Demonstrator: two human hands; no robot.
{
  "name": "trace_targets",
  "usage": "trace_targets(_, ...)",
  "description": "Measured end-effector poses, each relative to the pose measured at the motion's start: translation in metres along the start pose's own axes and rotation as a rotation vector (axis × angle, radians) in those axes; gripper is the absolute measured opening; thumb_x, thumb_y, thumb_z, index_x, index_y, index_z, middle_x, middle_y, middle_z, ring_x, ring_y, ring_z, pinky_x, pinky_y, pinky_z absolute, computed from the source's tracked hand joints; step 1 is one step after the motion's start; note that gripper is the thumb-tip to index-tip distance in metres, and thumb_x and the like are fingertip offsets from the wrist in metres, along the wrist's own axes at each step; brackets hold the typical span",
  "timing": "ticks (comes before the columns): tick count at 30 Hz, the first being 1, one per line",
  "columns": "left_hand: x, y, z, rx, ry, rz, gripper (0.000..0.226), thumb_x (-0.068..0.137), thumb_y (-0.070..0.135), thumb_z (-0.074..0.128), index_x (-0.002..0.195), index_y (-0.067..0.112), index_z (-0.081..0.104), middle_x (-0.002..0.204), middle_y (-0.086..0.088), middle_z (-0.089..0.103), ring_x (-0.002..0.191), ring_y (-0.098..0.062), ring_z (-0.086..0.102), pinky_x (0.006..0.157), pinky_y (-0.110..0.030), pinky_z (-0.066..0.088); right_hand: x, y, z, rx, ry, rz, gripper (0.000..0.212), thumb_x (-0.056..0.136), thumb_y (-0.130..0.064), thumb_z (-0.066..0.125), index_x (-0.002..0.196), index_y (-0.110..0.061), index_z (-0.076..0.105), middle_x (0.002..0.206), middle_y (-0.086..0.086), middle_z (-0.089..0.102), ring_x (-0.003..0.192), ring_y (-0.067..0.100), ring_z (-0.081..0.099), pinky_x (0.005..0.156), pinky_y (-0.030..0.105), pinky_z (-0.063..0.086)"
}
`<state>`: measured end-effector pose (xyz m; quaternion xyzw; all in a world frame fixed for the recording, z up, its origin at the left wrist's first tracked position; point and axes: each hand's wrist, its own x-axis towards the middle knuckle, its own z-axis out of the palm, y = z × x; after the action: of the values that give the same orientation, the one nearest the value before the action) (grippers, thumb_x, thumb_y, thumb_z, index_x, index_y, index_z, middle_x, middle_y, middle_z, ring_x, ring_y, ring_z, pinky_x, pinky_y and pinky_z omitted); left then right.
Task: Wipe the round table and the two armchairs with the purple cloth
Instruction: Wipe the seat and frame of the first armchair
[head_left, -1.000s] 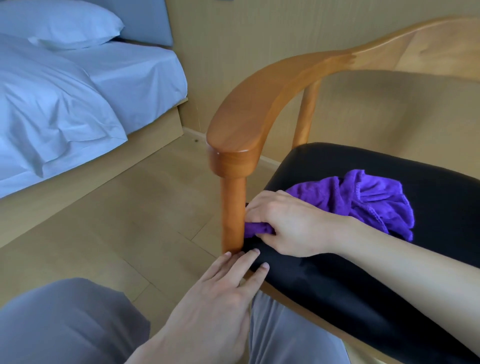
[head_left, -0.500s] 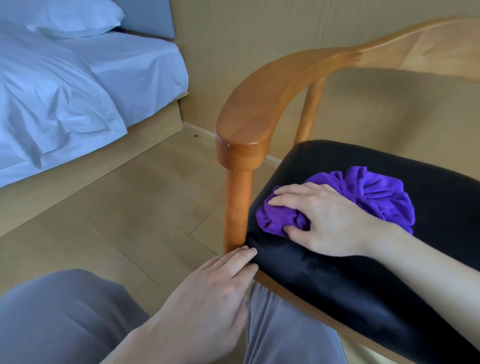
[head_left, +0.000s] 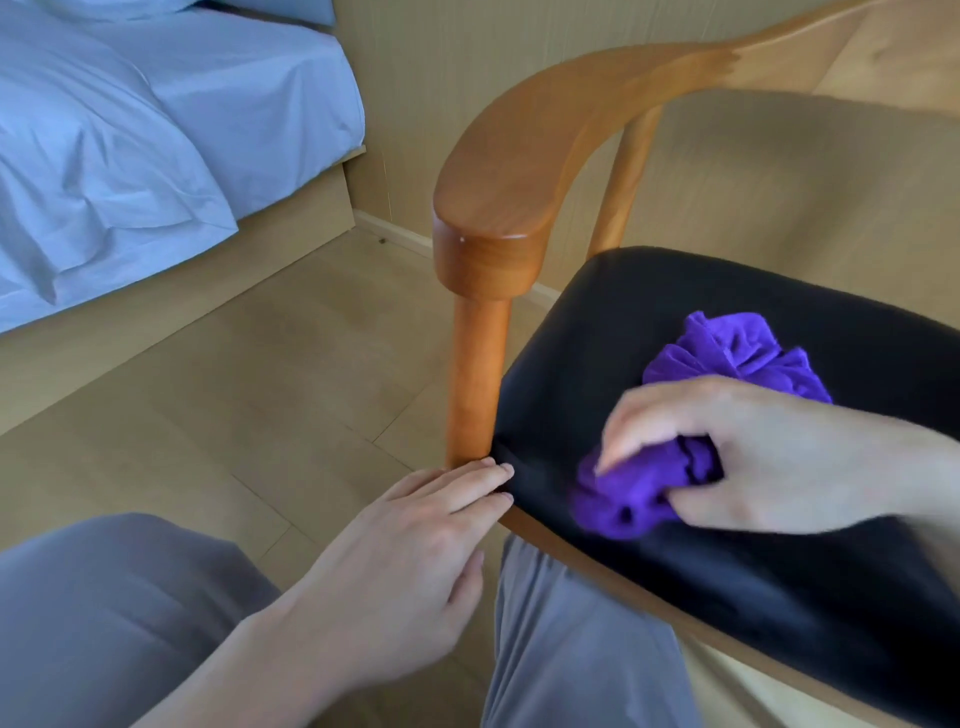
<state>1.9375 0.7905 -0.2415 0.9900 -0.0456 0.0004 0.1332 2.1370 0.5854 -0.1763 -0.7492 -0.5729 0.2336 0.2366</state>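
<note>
A: What is the right hand (head_left: 769, 457) doing?

B: Its fingers and thumb are curled round the purple cloth (head_left: 727, 415), gripping a bunched wad of it. The wad is pressed on the black seat (head_left: 649, 322) of the armchair (head_left: 519, 171), near the seat's front edge. The hand is somewhat blurred.

A: Is all the cloth inside the grip?

B: No. One lump pokes out below the fingertips toward the front corner, and a ruffled part spreads behind the knuckles, farther back on the cushion.

A: And the left hand (head_left: 410, 561)?

B: It lies flat with straight fingers held close together. The fingertips touch the front corner of the seat, just beside the foot of the wooden post (head_left: 475, 374) that carries the armrest. It holds nothing.

A: How do the two hands stand to each other?

B: Near, but apart; a strip of bare black cushion lies between them.

A: What surrounds them?

B: The armrest curves up and back from the post toward the chair's back rail at upper right. Below the hands are the person's knees in grey trousers (head_left: 104, 623), the right knee under the seat's front rail. The floor (head_left: 249, 374) is pale wood planking. To the left stands a bed (head_left: 130, 130) with light blue sheets on a wooden base, well apart from the chair, and a beige wall runs behind both.
</note>
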Motion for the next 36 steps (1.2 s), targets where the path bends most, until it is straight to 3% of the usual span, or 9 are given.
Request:
trace_targets(3,-0.006,-0.001,-0.002,0.055,-0.009,-0.001,0.049,0.087,0.029,0.059,0.136,0.022,0.06,0.15,0.008,0.048,0.141,-0.002,0.036,0.115,-0.024,0.028,0.028,-0.004,0.018,-0.059,0.204,-0.002,0.038,0.08,-0.029,0.062,0.118,-0.036,0.067,0.117,-0.015,0.059,0.108,0.01,0.062,0.087,0.025,0.052)
trace_targets(6,-0.009,0.002,-0.006,0.096,-0.076,-0.031,0.053,0.09,0.032,0.056,0.142,0.023,0.054,0.154,0.006,0.043,0.144,-0.006,0.033,0.116,-0.031,0.031,0.053,-0.012,0.05,-0.459,0.235,-0.038,0.036,0.086,-0.033,0.059,0.121,-0.029,0.063,0.122,-0.011,0.054,0.108,0.012,0.053,0.092,0.033,0.048)
trace_targets(9,-0.014,0.003,-0.001,0.222,-0.088,-0.059,0.06,0.103,0.039,0.027,0.158,0.034,0.004,0.164,0.017,-0.008,0.149,0.0,-0.013,0.122,-0.027,0.001,0.043,-0.015,0.062,-0.652,0.114,-0.101,0.031,0.086,-0.035,0.055,0.116,-0.03,0.059,0.13,-0.009,0.054,0.103,0.017,0.046,0.088,0.031,0.043)
trace_targets(11,-0.018,0.006,-0.005,0.268,-0.103,-0.072,0.06,0.103,0.041,0.019,0.155,0.037,-0.01,0.159,0.022,-0.023,0.144,0.002,-0.025,0.119,-0.024,-0.008,0.027,-0.016,0.056,-0.596,-0.005,-0.121,0.034,0.082,-0.038,0.046,0.113,-0.034,0.06,0.131,-0.013,0.052,0.101,0.014,0.045,0.085,0.03,0.044)
trace_targets(19,-0.022,-0.001,-0.005,0.319,-0.058,-0.121,0.062,0.102,0.044,0.02,0.156,0.038,-0.011,0.159,0.022,-0.025,0.144,0.001,-0.027,0.121,-0.026,-0.004,0.043,-0.025,0.064,-0.681,0.158,-0.003,0.037,0.086,-0.039,0.05,0.119,-0.028,0.06,0.124,-0.004,0.054,0.104,0.021,0.05,0.086,0.036,0.045)
trace_targets(23,-0.02,-0.005,0.003,0.334,-0.086,-0.13,0.062,0.102,0.045,0.021,0.156,0.038,-0.011,0.159,0.021,-0.026,0.144,-0.001,-0.028,0.121,-0.027,-0.002,0.04,-0.022,0.083,-0.793,0.098,-0.048,0.035,0.087,-0.036,0.048,0.119,-0.026,0.059,0.126,-0.005,0.057,0.101,0.024,0.05,0.083,0.037,0.042)
trace_targets(29,-0.02,0.0,0.004,0.291,-0.057,-0.117,0.063,0.102,0.045,0.021,0.155,0.04,-0.013,0.159,0.022,-0.026,0.144,0.0,-0.027,0.121,-0.026,-0.001,0.019,-0.018,0.051,-0.52,-0.138,-0.153,0.025,0.077,-0.029,0.061,0.101,-0.037,0.064,0.111,-0.023,0.058,0.102,0.008,0.044,0.084,0.028,0.036)
trace_targets(33,-0.019,-0.003,0.017,0.274,-0.009,-0.105,0.064,0.101,0.046,0.021,0.155,0.041,-0.012,0.159,0.022,-0.025,0.145,-0.001,-0.027,0.121,-0.026,0.001,0.013,-0.019,0.049,-0.276,0.11,-0.071,0.031,0.075,-0.023,0.061,0.103,-0.032,0.069,0.103,-0.019,0.063,0.097,0.01,0.052,0.086,0.031,0.044)
trace_targets(36,-0.015,-0.016,0.034,0.266,-0.014,-0.127,0.066,0.099,0.046,0.03,0.157,0.04,-0.002,0.162,0.021,-0.017,0.148,-0.002,-0.019,0.121,-0.028,0.007,0.025,-0.025,0.076,-0.551,0.149,-0.082,0.04,0.083,-0.031,0.059,0.122,-0.027,0.065,0.124,-0.012,0.061,0.11,0.018,0.054,0.092,0.032,0.042)
